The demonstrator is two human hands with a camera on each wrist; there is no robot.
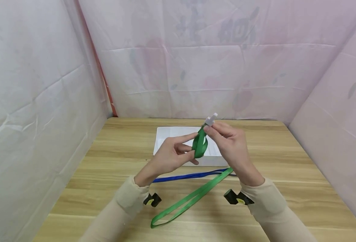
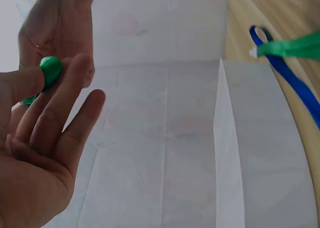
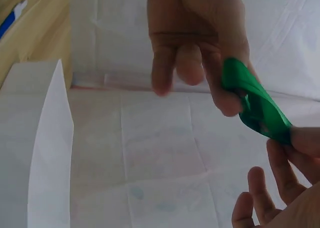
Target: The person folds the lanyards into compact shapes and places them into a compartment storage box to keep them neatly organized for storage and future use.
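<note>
Above the white tray [image 1: 172, 132], both hands hold a green lanyard [image 1: 200, 146]. My left hand [image 1: 190, 150] pinches a rolled loop of the strap between thumb and fingers. My right hand [image 1: 209, 129] pinches the upper end just below the pale clip [image 1: 211, 119]. The strap's long tail hangs to the table and ends in a loop [image 1: 155, 221] near the front edge. The left wrist view shows my left hand [image 2: 45, 87] against the green strap [image 2: 50, 69]. The right wrist view shows my right hand [image 3: 220, 95] gripping the rolled strap [image 3: 257, 105].
A blue lanyard [image 1: 193, 175] lies on the wooden table [image 1: 287, 174] just in front of the tray, under the green tail. It also shows as a blue lanyard [image 2: 295, 82] beside the tray [image 2: 165, 153]. Pale draped sheets wall in the table on three sides.
</note>
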